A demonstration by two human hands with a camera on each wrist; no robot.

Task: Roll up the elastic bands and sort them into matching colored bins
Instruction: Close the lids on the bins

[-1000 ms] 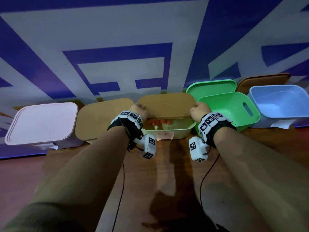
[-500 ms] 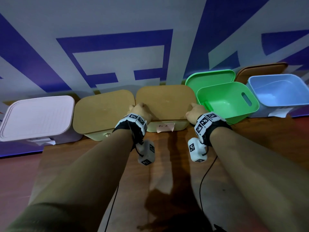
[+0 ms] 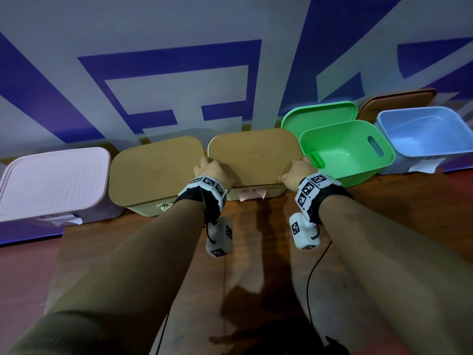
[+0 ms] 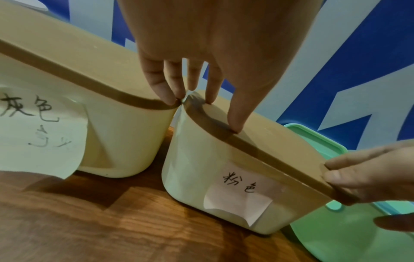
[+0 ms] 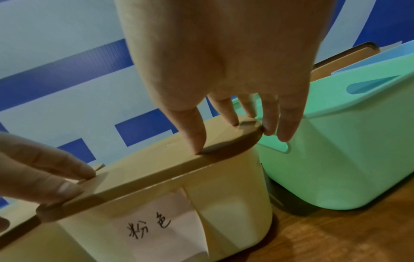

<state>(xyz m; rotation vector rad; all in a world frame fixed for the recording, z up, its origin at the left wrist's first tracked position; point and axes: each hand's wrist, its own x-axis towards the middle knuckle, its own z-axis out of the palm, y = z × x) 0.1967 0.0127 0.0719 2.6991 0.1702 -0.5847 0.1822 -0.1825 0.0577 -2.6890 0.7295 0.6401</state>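
Note:
The middle cream bin [image 3: 271, 193] carries a pink paper label [image 4: 239, 195] and now has its tan lid [image 3: 253, 155] lying flat on it. My left hand [image 3: 212, 170] rests on the lid's front-left corner, and its straight fingertips [image 4: 210, 99] touch the lid rim. At the front-right corner my right hand [image 3: 297, 170] sets its thumb and fingertips [image 5: 195, 147] on the lid's top, its outer fingers hanging over the side edge. Neither hand holds a band. No elastic band is in view; the bin's contents are hidden.
A second cream bin with a tan lid [image 3: 156, 170] touches the left side, then a pink lidded bin [image 3: 51, 180]. On the right stand an open green bin [image 3: 384, 162] and an open blue bin [image 3: 381, 119], with their lids [image 3: 320, 111] leaning on the wall. Bare wooden table [image 3: 256, 265] lies in front.
A second ago the lid was held raised, showing reddish bands inside the bin. Both hands have lowered it, and it now lies flat and covers the bin.

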